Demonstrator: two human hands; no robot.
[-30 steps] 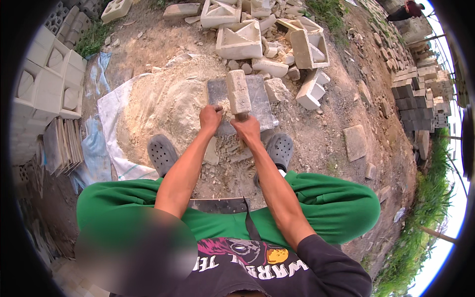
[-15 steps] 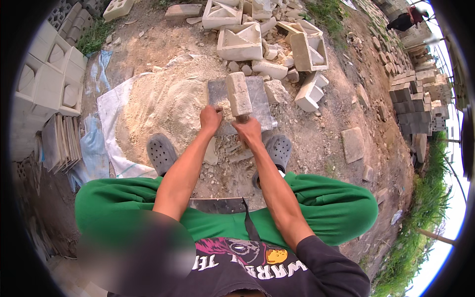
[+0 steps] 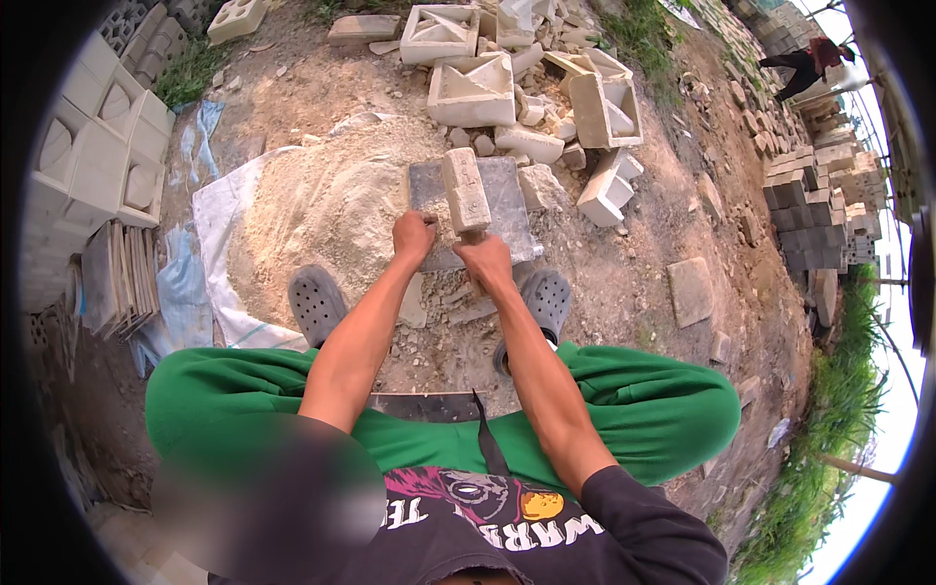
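My right hand (image 3: 485, 261) is wrapped round the short handle of a mallet with a thick, dusty, block-shaped head (image 3: 465, 190). The head is over a flat grey slab (image 3: 509, 185) on the ground between my feet. At the slab's left edge, my left hand (image 3: 415, 237) is closed with its fingers pressed together; what they hold, if anything, is hidden. Pale crumbs lie on the slab beside that hand. A wide heap of pale crushed powder (image 3: 327, 200) reaches up to the slab's left side.
White sacking (image 3: 216, 219) lies under the heap. Broken cream-coloured moulded blocks (image 3: 472, 90) and rubble are piled beyond the slab. Stacked blocks (image 3: 93, 156) and thin boards (image 3: 122, 278) stand at left, grey bricks (image 3: 807, 210) at right. A person (image 3: 814, 66) is far right.
Both hands and the mallet stay nearly in place, with only a slight shift of the view. At the far upper right, the other person has changed posture and shows more fully.
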